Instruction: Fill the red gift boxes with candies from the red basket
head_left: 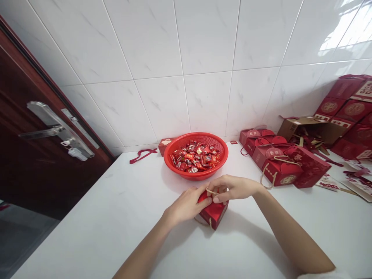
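Note:
A small red gift box (214,214) with twisted rope handles stands on the white table in front of me. My left hand (186,203) grips it from the left, with the thumb lying over its top. From the right, my right hand (236,188) has its bent fingers closed on the top of the same box. One rope handle (212,192) passes by the fingers of both hands; another loop hangs at the box's lower front. The fingertips and part of the box's top are hidden. Just beyond stands a red plastic basket (196,176) with many wrapped candies (197,157).
A red ribbon (142,155) and a small red box (165,146) lie left of the basket. Several red gift boxes (277,164), an open cardboard box (312,130) and stacked boxes (353,108) occupy the right. A tiled wall (157,104) bounds the table; a door (31,155) is left.

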Demonstrator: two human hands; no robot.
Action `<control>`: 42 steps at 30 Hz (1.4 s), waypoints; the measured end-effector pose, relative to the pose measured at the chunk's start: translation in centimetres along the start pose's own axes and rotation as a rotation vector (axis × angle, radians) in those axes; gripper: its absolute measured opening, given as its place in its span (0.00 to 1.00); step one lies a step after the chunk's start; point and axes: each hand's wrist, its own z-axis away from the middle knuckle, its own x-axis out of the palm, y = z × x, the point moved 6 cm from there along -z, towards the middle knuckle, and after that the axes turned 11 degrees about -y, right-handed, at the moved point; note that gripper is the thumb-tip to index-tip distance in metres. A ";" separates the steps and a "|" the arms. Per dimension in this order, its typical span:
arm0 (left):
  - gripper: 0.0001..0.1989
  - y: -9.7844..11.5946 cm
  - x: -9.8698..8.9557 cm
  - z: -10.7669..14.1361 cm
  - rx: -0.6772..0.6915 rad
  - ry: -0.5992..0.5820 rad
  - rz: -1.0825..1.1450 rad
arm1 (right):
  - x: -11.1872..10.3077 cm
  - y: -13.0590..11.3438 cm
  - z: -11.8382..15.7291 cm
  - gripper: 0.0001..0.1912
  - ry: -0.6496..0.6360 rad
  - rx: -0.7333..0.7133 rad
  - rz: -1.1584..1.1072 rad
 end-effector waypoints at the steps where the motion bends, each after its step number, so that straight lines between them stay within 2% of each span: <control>1: 0.21 0.2 0.0 0.0 0.022 -0.003 0.026 | 0.1 0.2 -0.2 0.15 0.008 0.018 0.028; 4: 0.21 0.5 -0.4 0.0 0.088 -0.022 0.124 | 0.2 0.8 -0.5 0.15 0.027 0.061 0.036; 8: 0.40 -0.8 -0.9 0.4 -0.021 -0.109 0.383 | 0.0 1.1 -0.4 0.14 0.047 0.069 0.045; 10: 0.45 -1.0 -1.7 0.8 -0.025 -0.094 0.515 | -0.2 1.2 -0.2 0.14 0.059 0.093 0.040; 14: 0.36 0.3 -3.5 1.5 0.179 0.015 0.688 | -1.0 0.8 0.5 0.14 0.140 0.083 -0.051; 18: 0.25 2.1 -3.7 1.9 0.354 0.019 0.790 | -1.7 -0.4 1.4 0.21 0.264 0.013 -0.206; 21: 0.23 3.0 -3.0 1.9 0.444 -0.011 0.790 | -1.6 -1.5 1.8 0.23 0.329 -0.055 -0.247; 25: 0.24 3.6 -2.3 2.2 0.521 0.012 0.750 | -0.8 -2.3 1.8 0.23 0.439 -0.109 -0.172; 30: 0.27 4.0 -1.8 2.6 0.528 0.050 0.652 | -0.6 -2.6 1.8 0.15 0.619 -0.106 -0.092; 35: 0.24 4.0 -2.1 2.8 0.535 0.162 0.511 | -1.9 -3.1 2.9 0.10 0.769 -0.148 -0.106; 39: 0.14 3.3 -2.2 2.1 0.562 0.276 0.437 | -3.3 -4.1 5.7 0.11 0.997 -0.267 -0.099; 42: 0.11 2.0 -1.2 0.3 0.522 0.283 0.434 | -4.9 -4.9 9.0 0.08 1.245 -0.337 -0.026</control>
